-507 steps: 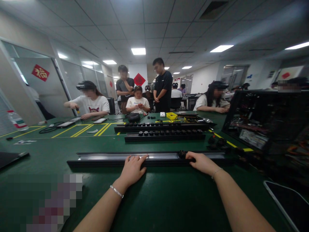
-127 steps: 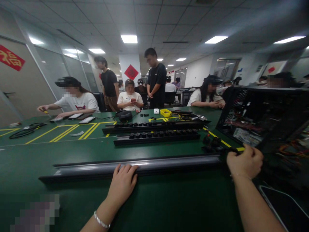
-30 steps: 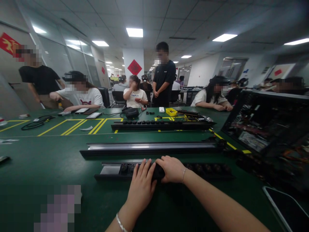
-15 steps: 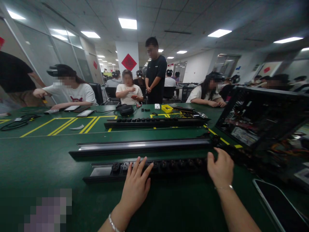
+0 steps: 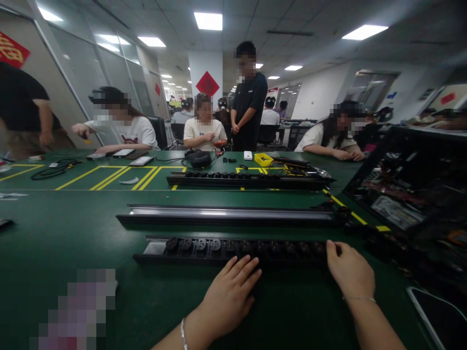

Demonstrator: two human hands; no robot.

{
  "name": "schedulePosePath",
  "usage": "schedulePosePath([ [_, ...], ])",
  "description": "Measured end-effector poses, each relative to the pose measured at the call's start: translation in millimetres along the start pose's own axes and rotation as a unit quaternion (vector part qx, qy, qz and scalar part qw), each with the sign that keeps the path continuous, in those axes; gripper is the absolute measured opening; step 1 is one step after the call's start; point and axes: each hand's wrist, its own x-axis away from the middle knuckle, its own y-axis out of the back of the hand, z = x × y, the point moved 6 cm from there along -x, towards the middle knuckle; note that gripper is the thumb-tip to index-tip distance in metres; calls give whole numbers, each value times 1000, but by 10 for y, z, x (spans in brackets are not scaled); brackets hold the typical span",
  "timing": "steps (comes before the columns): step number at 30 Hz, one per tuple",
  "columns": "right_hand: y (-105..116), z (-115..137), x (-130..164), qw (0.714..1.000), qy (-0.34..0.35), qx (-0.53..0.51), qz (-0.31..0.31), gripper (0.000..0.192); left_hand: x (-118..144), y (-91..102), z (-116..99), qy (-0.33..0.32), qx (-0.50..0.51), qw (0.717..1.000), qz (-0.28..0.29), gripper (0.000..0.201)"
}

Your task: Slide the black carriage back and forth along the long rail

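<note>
A long black power strip (image 5: 204, 260) lies across the table in front of me, its open channel filled with several dark round socket modules (image 5: 201, 244). Bare silvery metal shows at its left end. My left hand (image 5: 233, 291) rests with fingers stretched out against the near edge of this strip, around its middle. At the strip's right end, my right hand (image 5: 352, 272) is curled, thumb and fingers closed on the end; its fingertips are partly hidden. Just behind lies a second black housing (image 5: 226, 214) with a shiny bare channel.
Farther back lies another strip with modules (image 5: 244, 181), near a yellow box (image 5: 263, 159). An open computer case (image 5: 404, 180) stands at the right, with cables before it. A phone (image 5: 438, 318) lies near right. Several people sit or stand beyond the green table (image 5: 73, 228).
My left hand has slid right and nearer, off the modules to the strip's near edge. My right hand has closed at the strip's right end. The view has shifted slightly.
</note>
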Motion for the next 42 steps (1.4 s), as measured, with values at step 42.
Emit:
schedulePosePath([
  [42, -327, -179, -96, 986, -34, -162, -4, 56, -3, -55, 125, 48, -8, 998, -33, 58],
])
